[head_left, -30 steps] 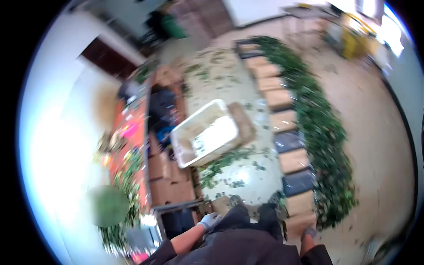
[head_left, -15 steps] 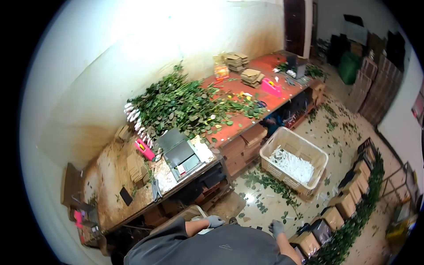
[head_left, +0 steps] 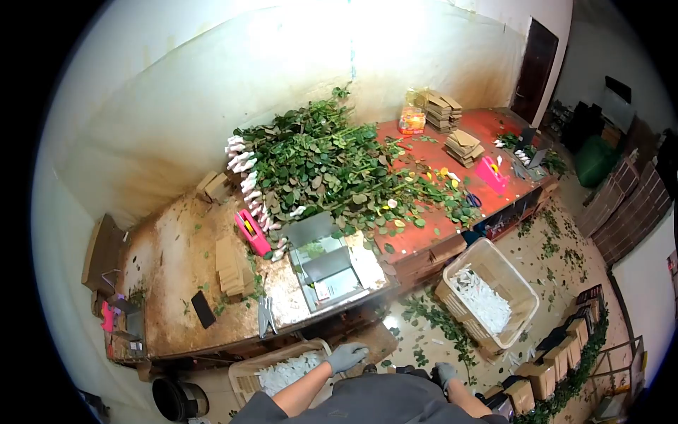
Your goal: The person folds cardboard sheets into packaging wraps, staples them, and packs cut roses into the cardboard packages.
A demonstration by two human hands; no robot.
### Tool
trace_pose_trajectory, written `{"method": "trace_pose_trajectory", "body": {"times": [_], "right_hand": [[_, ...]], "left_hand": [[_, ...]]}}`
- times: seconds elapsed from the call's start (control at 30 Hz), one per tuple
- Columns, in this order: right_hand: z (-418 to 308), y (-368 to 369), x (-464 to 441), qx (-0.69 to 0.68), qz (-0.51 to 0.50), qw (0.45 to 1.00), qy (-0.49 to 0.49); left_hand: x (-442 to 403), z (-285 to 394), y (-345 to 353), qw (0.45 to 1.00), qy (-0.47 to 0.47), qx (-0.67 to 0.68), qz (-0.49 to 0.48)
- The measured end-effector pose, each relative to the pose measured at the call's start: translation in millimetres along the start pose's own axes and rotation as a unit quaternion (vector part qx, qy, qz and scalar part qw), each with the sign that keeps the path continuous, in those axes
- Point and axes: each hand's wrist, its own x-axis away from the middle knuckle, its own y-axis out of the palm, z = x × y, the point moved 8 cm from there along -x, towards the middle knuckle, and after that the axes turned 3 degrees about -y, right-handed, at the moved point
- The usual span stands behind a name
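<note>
My left hand [head_left: 347, 357], in a grey glove, hangs in front of the workbench with its fingers loosely stretched and nothing visible in them. Just left of it on the floor is a crate [head_left: 240, 378] of white scraps. My right hand [head_left: 445, 374], also gloved, is low beside my body, its fingers loose and apparently holding nothing. On the bench ahead lie a metal box-like fixture [head_left: 328, 267], grey pliers-like tool [head_left: 265, 318] and a pink tape dispenser [head_left: 252, 233]. A large heap of leafy stems [head_left: 318, 162] with white-wrapped ends lies behind them.
A plastic crate [head_left: 526, 297] with white scraps stands on the leaf-strewn floor. Along the right, boxes [head_left: 542, 378] stand beside greenery. A phone [head_left: 203, 309] and cardboard sleeves [head_left: 232, 265] lie on the bench. A black bucket [head_left: 169, 399] is at lower left.
My view has swung, so the benches appear further right and more of the left crate shows. The left hand has moved slightly right in view; the right hand hangs lower.
</note>
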Motion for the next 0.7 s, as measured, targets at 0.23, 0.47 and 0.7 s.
{"method": "trace_pose_trajectory", "body": {"times": [0.23,0.47,0.7], "right_hand": [[-280.7,-112.1,-51.4,-0.08,0.2,0.967,-0.134],[-458.8,-112.7,-151.7,-0.072,0.176,0.906,-0.377],[-518.5,-101.6,-206.0,0.009,0.173,0.901,-0.398]], "left_hand": [[21.3,153.2,-141.3,0.989,0.017,0.084,0.124],[38.6,212.4,-244.2,0.945,0.042,0.086,0.314],[7.5,185.0,-341.0,0.888,0.113,0.142,0.422]]}}
